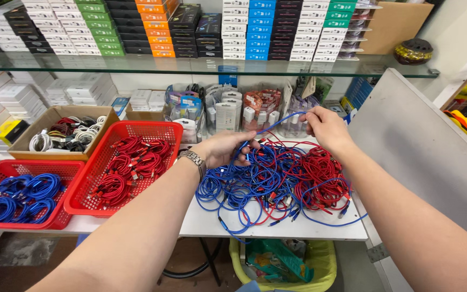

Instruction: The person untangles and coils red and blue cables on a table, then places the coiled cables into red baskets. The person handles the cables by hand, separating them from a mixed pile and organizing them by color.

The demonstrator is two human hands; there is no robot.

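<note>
1. The room is a stockroom or shop corner: a wall of stacked flat boxes in white, black, green, orange and blue rises behind a glass shelf, and a grey panel leans at the right.
2. The white table carries the work; its front edge runs under the cable pile, and below it sits a yellow bin with green packaging inside.
3. A tangled pile of blue and red cables covers the right part of the table, blue mostly at the left, red bunched at the right.
4. The larger red basket stands just left of the pile and holds coiled red cables.
5. The smaller red basket, at the far left, touches the larger one and holds coiled blue cables.
6. A cardboard box behind the 2 baskets holds white, black and red cables mixed.
7. Clear bags of small packaged parts stand at the back of the table.
8. A single blue cable is lifted above the pile, stretched between both hands.
9. The left hand, wristwatch on, closes thumb and fingers on the cable's lower end.
10. The right hand pinches the upper end between fingertips.
</note>
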